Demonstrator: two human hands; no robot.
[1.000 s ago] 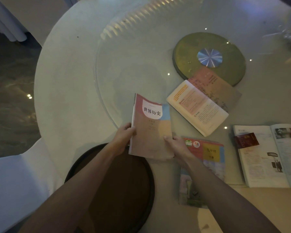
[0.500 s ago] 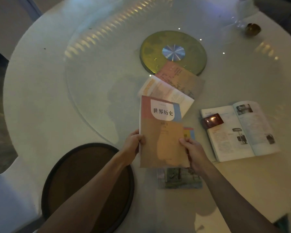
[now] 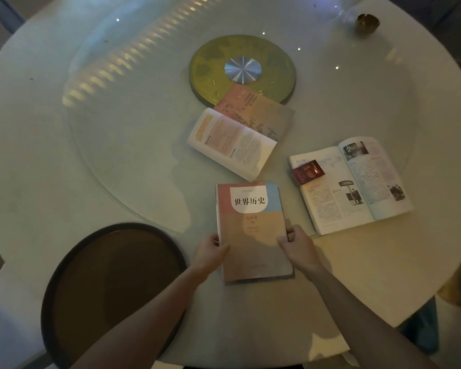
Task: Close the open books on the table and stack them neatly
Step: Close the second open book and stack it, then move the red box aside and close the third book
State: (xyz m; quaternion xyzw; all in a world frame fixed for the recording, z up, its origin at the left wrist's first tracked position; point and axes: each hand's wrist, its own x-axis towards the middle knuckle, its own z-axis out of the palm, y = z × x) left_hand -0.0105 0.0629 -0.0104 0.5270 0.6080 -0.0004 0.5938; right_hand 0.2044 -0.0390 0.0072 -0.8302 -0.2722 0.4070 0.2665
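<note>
Pink, blue and tan covered the closed history book (image 3: pixel 252 230), which both hands gripped by its long edges near the counter's near edge. The left hand (image 3: pixel 210 251) clamped the spine side with the thumb on the cover; the right hand (image 3: pixel 297 246) pinched the opposite edge, fingers curled over it. The book lay flat or nearly so; a sliver of another edge showed beneath its lower right corner, though what lay under it could not be told. Just beyond its far edge an open book (image 3: pixel 233 145) lay tented with pages spread, its far cover resting against the yellow-green disc (image 3: pixel 208 67) at the counter's centre. Toward the right edge a second open book (image 3: pixel 357 187) lay flat, illustrated pages up, with a small dark red booklet (image 3: pixel 308 170) on its left page. A round dark tray (image 3: pixel 112 288) sat at the near left edge, beside the left forearm. A small brass-coloured cup (image 3: pixel 366 22) stood at the far right edge of the white counter (image 3: pixel 37 155).
</note>
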